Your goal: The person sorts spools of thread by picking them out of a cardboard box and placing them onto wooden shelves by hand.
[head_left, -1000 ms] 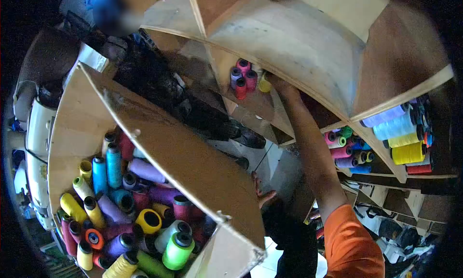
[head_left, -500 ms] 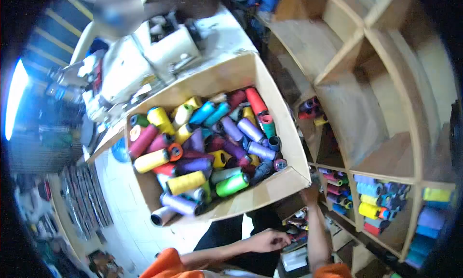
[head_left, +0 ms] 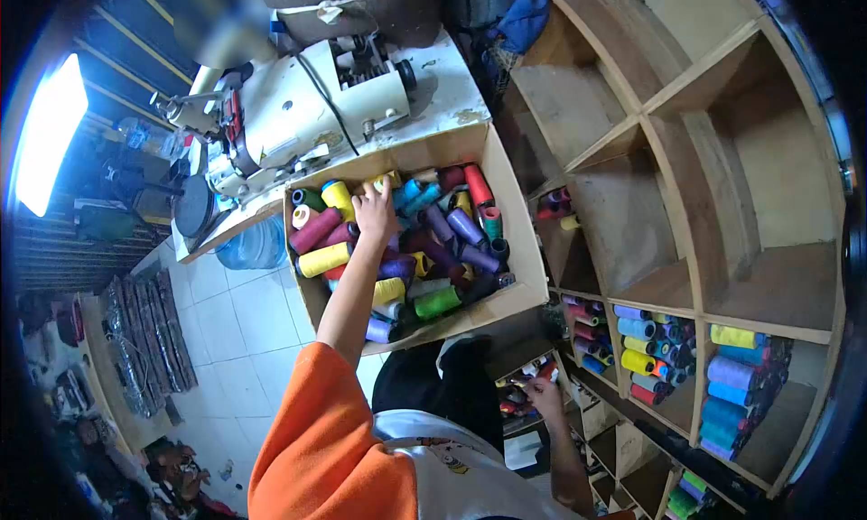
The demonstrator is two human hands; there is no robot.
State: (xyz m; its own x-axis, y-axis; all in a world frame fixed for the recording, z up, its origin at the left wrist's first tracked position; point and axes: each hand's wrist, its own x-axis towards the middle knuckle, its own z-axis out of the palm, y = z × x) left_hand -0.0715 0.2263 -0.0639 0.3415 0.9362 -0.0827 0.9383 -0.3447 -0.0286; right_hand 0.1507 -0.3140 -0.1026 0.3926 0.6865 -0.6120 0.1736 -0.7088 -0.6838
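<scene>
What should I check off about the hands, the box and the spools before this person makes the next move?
1. Left hand inside the open cardboard box: ok, it reaches over the wall among the spools.
2. Left hand's grip on the yellowish spool at its fingertips: cannot tell, the fingers cover part of it.
3. Right hand holding nothing: cannot tell, it is small and dim beside the lower shelving.
4. Box upright: ok, its opening faces up, next to the sewing machine.
5. Box spools sorted by colour: not ok, they lie mixed at many angles.
6. Shelf spools lying within their compartments: ok, in stacks.
</scene>
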